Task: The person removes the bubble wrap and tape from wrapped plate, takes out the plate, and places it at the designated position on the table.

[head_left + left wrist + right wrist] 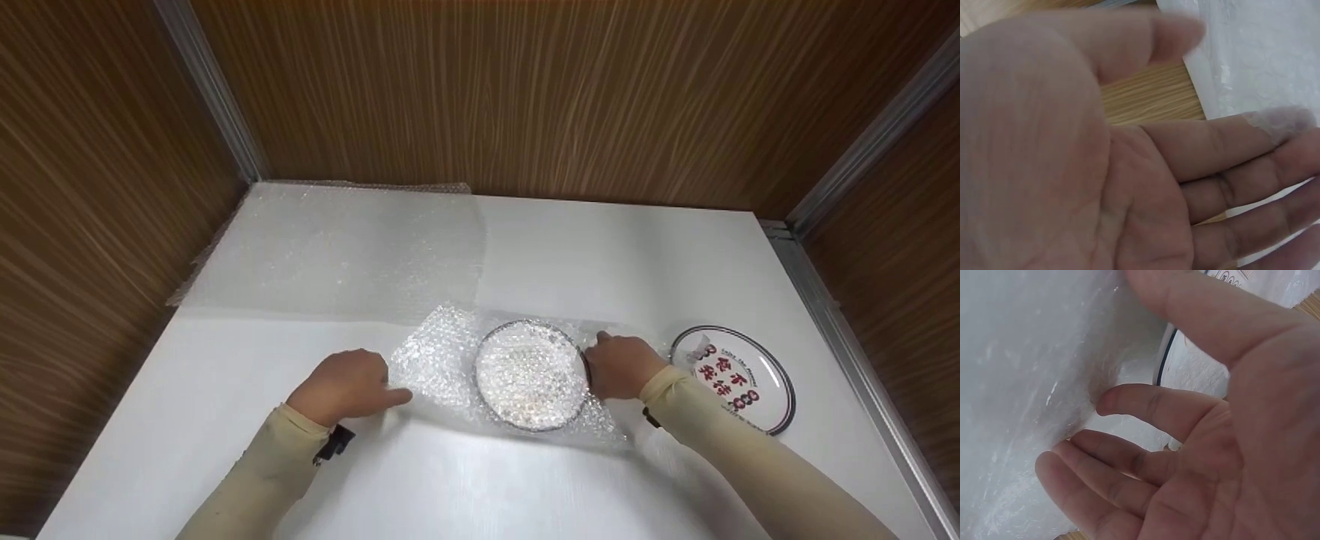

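Note:
In the head view a round, dark-rimmed plate (532,375) lies beneath a clear sheet of bubble wrap (439,367). My left hand (341,388) is at the left end of that sheet. Its fingers stretch out straight in the left wrist view, the thumb apart, with film over the index fingertip (1283,122). My right hand (621,365) is at the plate's right rim. In the right wrist view its fingers (1112,478) are slightly bent, their tips against the bubble wrap (1022,382), and the thumb stands away from them.
Another plate (761,367), with a dark rim and red lettering, lies to the right, partly behind my right forearm. Flat bubble wrap sheets (337,247) cover the table's back left. Wood-grain panels (480,97) wall the white table (600,247) at the back and sides.

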Available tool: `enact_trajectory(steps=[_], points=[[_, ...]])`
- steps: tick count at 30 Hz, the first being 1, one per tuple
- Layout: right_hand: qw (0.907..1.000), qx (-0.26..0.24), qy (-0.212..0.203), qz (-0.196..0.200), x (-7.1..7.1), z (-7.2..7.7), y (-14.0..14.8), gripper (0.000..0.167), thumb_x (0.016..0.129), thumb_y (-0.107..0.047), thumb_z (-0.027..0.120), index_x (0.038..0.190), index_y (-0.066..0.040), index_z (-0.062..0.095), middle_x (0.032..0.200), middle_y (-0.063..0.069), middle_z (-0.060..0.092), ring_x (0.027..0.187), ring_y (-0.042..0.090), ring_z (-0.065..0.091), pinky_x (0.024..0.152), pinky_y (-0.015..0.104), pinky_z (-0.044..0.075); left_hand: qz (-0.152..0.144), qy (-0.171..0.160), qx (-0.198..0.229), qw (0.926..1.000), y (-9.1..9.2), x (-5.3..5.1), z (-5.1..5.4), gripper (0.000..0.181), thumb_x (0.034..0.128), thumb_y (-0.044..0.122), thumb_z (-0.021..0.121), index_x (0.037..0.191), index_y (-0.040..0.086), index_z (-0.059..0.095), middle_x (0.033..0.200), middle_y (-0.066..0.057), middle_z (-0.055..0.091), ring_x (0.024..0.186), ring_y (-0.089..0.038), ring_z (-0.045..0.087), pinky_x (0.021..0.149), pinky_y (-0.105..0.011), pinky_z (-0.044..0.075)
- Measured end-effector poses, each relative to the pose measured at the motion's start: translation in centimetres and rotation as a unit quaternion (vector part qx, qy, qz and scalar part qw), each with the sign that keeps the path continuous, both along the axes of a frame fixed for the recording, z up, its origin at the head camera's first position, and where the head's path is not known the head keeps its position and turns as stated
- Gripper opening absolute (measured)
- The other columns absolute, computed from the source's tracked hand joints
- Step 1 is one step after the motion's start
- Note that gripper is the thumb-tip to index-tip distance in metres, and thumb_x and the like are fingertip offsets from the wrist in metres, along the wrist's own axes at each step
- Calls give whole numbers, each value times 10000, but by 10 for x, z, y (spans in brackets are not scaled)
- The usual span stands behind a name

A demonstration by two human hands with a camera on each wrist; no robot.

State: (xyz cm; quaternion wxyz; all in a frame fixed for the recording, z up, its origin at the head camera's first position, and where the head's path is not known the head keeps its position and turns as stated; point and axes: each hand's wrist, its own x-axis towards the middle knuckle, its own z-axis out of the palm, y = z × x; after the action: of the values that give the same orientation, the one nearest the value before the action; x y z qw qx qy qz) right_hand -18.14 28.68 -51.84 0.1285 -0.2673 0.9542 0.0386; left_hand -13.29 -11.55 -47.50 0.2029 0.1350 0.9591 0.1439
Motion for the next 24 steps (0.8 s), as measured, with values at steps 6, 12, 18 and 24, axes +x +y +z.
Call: enact_trajectory(steps=[6,12,18,24], points=[[9999,24,-65,101,2,-1,-1,127,734,-124,721,725,-98,597,803,114,572,609,209,490,492,453,524,231,-364,211,9988,-8,-10,-16,440,939,388,728,626,104,607,601,37,450,577,-137,397,551,-297,343],[9999,-68,-88,87,5,-2,-3,112,782,-118,685,716,-105,595,794,106,570,600,197,484,492,457,529,307,-746,298,9963,-17,-18,-32,357,919,371,759,695,112,657,660,39,510,612,-135,425,564,-295,355],[9998,-168,39,74,6,-3,-4,116,807,-112,671,718,-94,598,758,98,545,552,206,481,480,470,522,312,-824,354,9955,-22,-20,-43,329,893,337,793,693,120,649,650,42,473,619,-131,421,556,-290,345],[9997,-116,128,161,4,-4,-3,96,810,-96,657,730,-88,605,756,105,549,572,209,487,480,473,528,284,-668,417,9965,-21,-21,-43,315,880,327,803,689,126,653,646,46,491,626,-127,432,572,-285,359]])
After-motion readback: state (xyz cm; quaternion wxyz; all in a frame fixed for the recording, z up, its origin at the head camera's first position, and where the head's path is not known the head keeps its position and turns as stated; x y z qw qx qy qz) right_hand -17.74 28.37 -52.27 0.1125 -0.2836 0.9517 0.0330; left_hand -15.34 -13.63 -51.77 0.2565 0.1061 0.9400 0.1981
